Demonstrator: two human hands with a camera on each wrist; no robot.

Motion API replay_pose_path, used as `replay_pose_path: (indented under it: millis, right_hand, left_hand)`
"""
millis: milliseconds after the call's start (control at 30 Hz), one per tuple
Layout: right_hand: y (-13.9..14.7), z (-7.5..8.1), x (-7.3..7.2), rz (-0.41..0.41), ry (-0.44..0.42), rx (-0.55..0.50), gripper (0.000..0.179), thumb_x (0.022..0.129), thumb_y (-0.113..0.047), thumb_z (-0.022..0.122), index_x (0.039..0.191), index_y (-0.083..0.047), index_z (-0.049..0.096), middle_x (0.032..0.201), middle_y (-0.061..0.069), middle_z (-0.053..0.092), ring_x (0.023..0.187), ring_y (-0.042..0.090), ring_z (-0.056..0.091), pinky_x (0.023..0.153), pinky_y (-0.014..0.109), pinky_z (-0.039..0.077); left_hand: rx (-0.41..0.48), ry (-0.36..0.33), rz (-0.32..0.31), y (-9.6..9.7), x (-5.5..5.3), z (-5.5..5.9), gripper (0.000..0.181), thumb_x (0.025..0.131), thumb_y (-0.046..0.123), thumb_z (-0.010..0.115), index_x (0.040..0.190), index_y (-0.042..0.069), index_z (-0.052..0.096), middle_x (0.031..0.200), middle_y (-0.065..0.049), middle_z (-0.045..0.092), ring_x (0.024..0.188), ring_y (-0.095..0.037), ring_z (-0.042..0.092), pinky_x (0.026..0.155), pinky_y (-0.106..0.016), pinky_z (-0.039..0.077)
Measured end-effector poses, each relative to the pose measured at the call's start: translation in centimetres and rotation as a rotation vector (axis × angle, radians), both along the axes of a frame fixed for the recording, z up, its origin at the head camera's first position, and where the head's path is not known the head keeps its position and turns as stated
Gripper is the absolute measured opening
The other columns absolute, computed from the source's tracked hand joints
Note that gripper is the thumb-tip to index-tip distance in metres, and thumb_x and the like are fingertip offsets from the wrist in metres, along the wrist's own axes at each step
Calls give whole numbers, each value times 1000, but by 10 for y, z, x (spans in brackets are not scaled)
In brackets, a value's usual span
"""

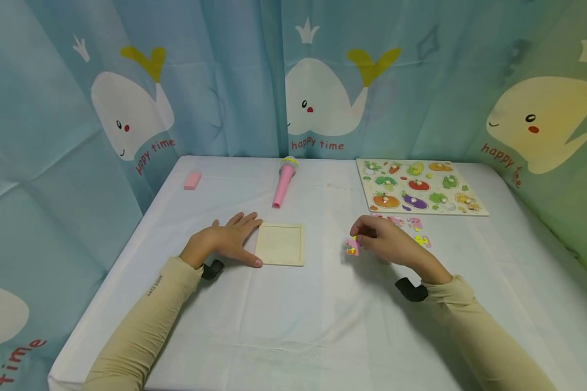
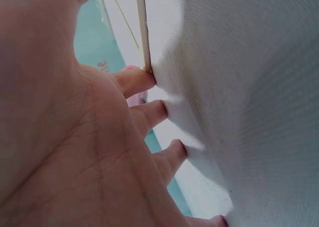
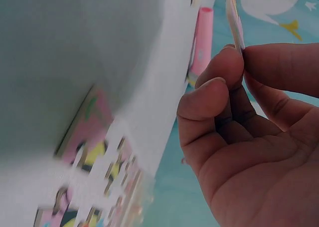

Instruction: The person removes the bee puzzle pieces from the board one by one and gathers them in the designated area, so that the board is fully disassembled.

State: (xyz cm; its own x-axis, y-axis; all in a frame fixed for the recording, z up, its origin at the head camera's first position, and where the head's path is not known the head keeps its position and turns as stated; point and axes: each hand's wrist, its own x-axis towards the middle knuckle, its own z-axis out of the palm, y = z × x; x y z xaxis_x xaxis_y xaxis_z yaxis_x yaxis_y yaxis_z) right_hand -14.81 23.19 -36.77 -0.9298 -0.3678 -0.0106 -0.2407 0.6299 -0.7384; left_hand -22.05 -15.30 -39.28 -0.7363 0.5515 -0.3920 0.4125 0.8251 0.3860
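My right hand [image 1: 386, 243] pinches a pink and yellow jigsaw puzzle piece [image 1: 351, 248] between thumb and fingertips, above the white table. In the right wrist view the piece [image 3: 234, 20] is seen almost edge-on. A square, pale wooden puzzle tray [image 1: 280, 245] with a raised rim lies flat with no pieces in it. Spread wide, my left hand [image 1: 231, 241] rests at the tray's left side, and a fingertip meets its edge [image 2: 144, 37] in the left wrist view. More pink puzzle pieces [image 1: 414, 223] lie beyond the right hand, which partly covers them.
A wooden vegetable peg puzzle [image 1: 418, 187] lies at the back right. Behind the tray is a pink toy microphone [image 1: 284, 182]. A small pink block [image 1: 192, 181] sits at the back left. Whale-print curtains [image 1: 244, 81] border the table.
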Motion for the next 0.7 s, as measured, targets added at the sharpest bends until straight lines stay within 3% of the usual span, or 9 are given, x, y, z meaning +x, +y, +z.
replay_pose_path:
  millis: [100, 267, 433, 700]
  right_hand:
    - [8, 0, 2, -10, -45, -35, 8, 104, 4, 59, 110, 3, 63, 93, 12, 63, 69, 25, 57, 59, 33, 50]
    - [22, 1, 6, -17, -62, -64, 8, 105, 4, 57, 111, 5, 62, 91, 14, 64, 70, 30, 62, 61, 36, 54]
    - [36, 3, 9, -55, -14, 13, 8, 105, 2, 59, 109, 1, 66, 92, 10, 65, 80, 27, 61, 68, 31, 51]
    - [57, 4, 13, -113, 0, 67, 9, 105, 1, 61, 111, 1, 68, 95, 9, 65, 81, 22, 57, 63, 29, 50]
  left_hand:
    - [-3, -1, -1, 0, 0, -1, 121, 86, 63, 82, 173, 12, 15, 180, -11, 2, 164, -37, -4, 118, -80, 2]
    - [-6, -6, -3, 0, 1, -1, 120, 87, 63, 82, 173, 13, 15, 180, -10, 1, 164, -37, -4, 118, -80, 2]
    - [0, -6, 1, 0, 1, -1, 120, 87, 62, 82, 173, 12, 15, 180, -11, 2, 164, -37, -4, 118, -80, 1]
    - [-2, -5, 2, 0, 0, 0, 120, 86, 62, 82, 173, 12, 15, 180, -11, 2, 164, -37, -4, 118, -80, 1]
